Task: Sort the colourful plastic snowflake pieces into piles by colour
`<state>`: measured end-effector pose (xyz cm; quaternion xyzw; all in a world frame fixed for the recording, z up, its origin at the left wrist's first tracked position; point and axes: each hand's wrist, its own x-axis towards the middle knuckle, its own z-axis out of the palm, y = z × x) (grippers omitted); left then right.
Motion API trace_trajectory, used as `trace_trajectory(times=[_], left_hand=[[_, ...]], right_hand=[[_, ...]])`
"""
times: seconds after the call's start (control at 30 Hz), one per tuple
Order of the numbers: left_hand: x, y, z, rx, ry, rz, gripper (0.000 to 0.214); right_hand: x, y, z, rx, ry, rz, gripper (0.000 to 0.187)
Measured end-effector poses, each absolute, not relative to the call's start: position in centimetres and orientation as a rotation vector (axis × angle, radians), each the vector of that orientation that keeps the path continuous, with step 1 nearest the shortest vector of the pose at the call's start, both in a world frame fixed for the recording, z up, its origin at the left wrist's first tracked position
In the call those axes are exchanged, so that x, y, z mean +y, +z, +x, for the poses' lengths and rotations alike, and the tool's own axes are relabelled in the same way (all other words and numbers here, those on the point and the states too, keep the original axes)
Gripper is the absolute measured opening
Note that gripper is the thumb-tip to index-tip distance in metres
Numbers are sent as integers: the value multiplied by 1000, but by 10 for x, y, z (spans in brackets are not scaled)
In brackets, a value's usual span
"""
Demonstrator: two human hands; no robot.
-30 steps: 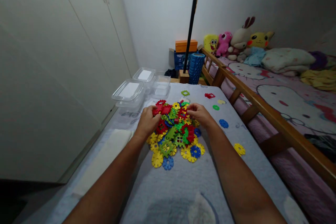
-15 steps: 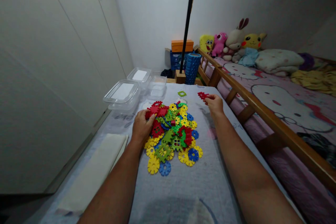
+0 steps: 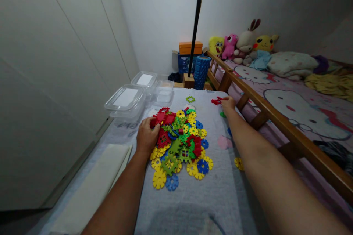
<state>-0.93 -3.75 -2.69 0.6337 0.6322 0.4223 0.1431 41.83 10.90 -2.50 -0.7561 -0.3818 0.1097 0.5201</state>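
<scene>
A heap of plastic interlocking pieces [image 3: 176, 147], red, yellow, green and blue, lies on the cloth-covered table [image 3: 193, 202]. At the heap's left edge is my left hand [image 3: 147, 134], its thumb and fingers curled around a red interlocking piece [image 3: 153, 122]. Toward the far right edge of the table, my right hand [image 3: 228, 105] pinches another red interlocking piece [image 3: 217, 101] by its right end. A light green square frame piece [image 3: 190, 99] lies apart, beyond the heap. Beside my right forearm, a yellow notched disc [image 3: 239, 163] and a green piece [image 3: 223, 114] partly show.
Clear plastic boxes [image 3: 125, 99] stand at the table's far left. A folded pale cloth [image 3: 93, 187] lies along the left side. The bed's wooden rail [image 3: 256, 99] runs beside the table on the right. A black pole [image 3: 195, 25] rises behind the far edge.
My right hand has moved right with its red piece, which has turned more edge-on. The yellow disc and green piece by that forearm now show. My left hand stays at the heap's left edge.
</scene>
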Motion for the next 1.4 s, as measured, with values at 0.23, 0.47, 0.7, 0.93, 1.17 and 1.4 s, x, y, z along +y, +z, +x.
trace_trajectory(times=[0.23,0.47,0.7,0.93,1.17,1.4], left_hand=[[-36,-27,-10,1830,1219,1823,29],[-35,-29,-10,1840,1222,1811,29],[-35,-27,-11,1834,1201,1800,30],[-36,-20,-14,1817,1067,1934,33],[-43,-15,-10,2003,975,2025,34],[-41,-18,-11,1974,970,2047,30]], right_hand=[[92,-21,406,-980,335,-1817,18],[61,4,383,-875,433,-1680,23],[-6,25,324,-1313,867,-1561,24],[-43,41,283,-2076,847,-1604,13],[-58,69,271,-2343,969,-1831,21],[-61,65,273,-2073,1326,-1830,23]])
